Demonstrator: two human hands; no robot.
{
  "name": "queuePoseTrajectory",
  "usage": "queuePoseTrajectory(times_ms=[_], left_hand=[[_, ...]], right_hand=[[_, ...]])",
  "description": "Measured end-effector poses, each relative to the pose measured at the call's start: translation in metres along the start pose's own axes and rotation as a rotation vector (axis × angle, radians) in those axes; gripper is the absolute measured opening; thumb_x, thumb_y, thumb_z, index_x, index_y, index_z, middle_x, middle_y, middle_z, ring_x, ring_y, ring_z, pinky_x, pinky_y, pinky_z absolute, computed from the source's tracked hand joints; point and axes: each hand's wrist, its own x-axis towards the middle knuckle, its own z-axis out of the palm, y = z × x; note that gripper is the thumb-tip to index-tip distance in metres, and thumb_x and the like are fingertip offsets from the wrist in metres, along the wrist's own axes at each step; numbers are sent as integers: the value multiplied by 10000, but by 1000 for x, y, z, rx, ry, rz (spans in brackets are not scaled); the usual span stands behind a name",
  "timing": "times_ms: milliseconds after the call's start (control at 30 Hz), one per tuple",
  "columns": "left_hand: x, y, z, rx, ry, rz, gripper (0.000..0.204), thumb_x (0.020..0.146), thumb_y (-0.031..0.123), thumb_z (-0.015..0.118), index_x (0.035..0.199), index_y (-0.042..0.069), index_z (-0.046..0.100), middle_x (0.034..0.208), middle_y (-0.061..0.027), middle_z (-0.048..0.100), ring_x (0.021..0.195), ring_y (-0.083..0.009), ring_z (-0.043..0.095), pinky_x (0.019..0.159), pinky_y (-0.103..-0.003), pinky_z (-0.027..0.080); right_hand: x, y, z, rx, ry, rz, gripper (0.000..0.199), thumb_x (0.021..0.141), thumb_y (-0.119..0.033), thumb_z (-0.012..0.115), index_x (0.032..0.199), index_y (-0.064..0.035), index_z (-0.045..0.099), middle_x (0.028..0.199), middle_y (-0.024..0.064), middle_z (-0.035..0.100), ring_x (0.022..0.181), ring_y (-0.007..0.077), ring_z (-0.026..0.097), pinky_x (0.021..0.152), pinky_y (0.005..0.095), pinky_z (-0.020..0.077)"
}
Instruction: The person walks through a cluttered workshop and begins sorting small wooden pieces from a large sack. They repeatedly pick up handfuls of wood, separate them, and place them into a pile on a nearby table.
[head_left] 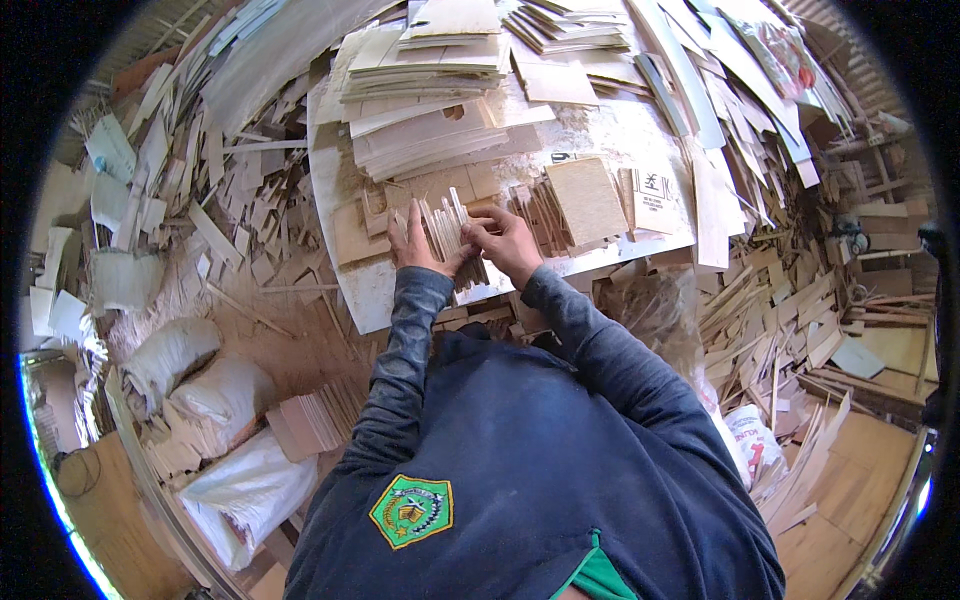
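Observation:
A row of thin plywood pieces (pixel 441 228) stands on edge near the front of the white work board (pixel 365 313). My left hand (pixel 412 247) is wrapped around the row's left side, fingers pointing away from me and the thumb toward the near edge. From the other side my right hand (pixel 503 241) pinches at the row's right end, its fingertips bent against the pieces. Just right of that hand another row of upright plywood pieces (pixel 540 217) leans together, with a larger square panel (pixel 585 203) at its right end.
Tall stacks of plywood sheets (pixel 425 75) lie at the back of the board. Offcuts (pixel 265 175) cover the floor left of it, and long strips (pixel 775 320) pile up at the right. White sacks (pixel 240 490) and a plywood stack (pixel 318 415) lie at lower left.

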Motion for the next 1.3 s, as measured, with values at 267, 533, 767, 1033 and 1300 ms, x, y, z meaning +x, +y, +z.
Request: queuePoseTrajectory(times_ms=[267,533,767,1033,1300], left_hand=[[-3,0,-6,-48,91,30,1192,506,525,892,1461,100,320,1425,-350,286,1330,-482,315,1101,-505,314],[0,-15,-4,-47,69,94,1166,527,447,890,1473,112,297,1409,-355,288,1320,-501,304,1094,-518,318],[-2,-20,-18,-54,-15,52,1319,451,571,906,1486,91,243,1460,-359,188,1346,-494,274,1111,-491,311],[0,-25,-26,-139,-15,146,1225,527,469,897,1500,131,233,1400,-354,276,1314,-509,295,1108,-514,297],[0,-34,-35,-205,-184,160,1190,620,216,866,1535,118,113,1448,-314,317,1354,-449,304,1134,-466,272]], right_hand=[[-7,-8,4,-362,120,-250,407,889,-142,629,1291,-107,582,1017,128,675,877,182,648,756,291,520],[-3,-20,10,-684,164,-323,400,778,-249,731,1143,-105,651,1053,186,663,985,304,648,844,384,508],[-7,-26,10,-552,215,-244,404,788,-198,665,1184,-120,638,1099,182,648,1012,323,637,884,383,500],[-12,-19,23,-766,203,-449,249,798,-222,687,1028,-128,696,1096,173,600,1023,351,605,886,414,493],[-11,-26,32,-836,175,-279,311,757,-238,730,1040,-120,678,1104,190,580,1050,369,589,886,428,491]])
